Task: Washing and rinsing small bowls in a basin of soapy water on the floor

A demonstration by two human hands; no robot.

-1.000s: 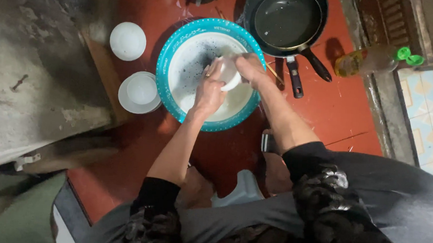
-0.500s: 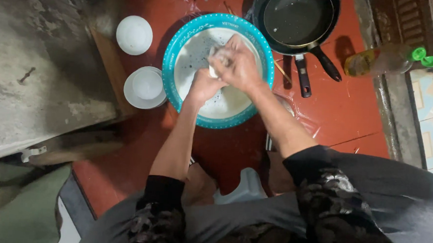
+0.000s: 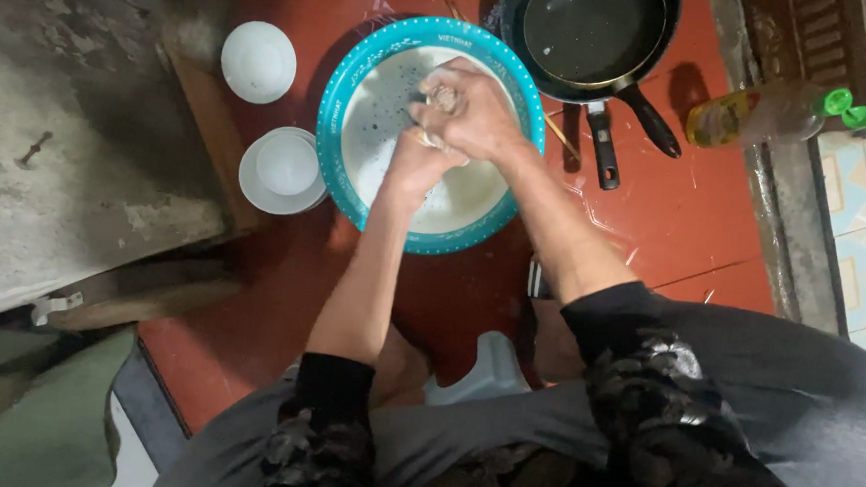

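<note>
Both hands (image 3: 455,125) now clasped together, teal basin (image 3: 341,108), yellow bottle (image 3: 762,111)

Both hands meet over the middle of the basin (image 3: 363,79), which sits on the floor (image 3: 715,221) straight ahead of the crouching person. The left hand (image 3: 420,162) lies just under and touching the right hand (image 3: 471,110); something small is pressed between them, perhaps a scrubbing pad, though the grip hides most of it. Left of the basin, two stacked bowls (image 3: 282,169) sit just beside its rim, and a single bowl (image 3: 259,60) lies farther off behind them. Right and behind the basin stands a frying pan (image 3: 591,28), handle pointing back toward the person. A bottle (image 3: 772,112) lies on its side right of the pan.
</note>
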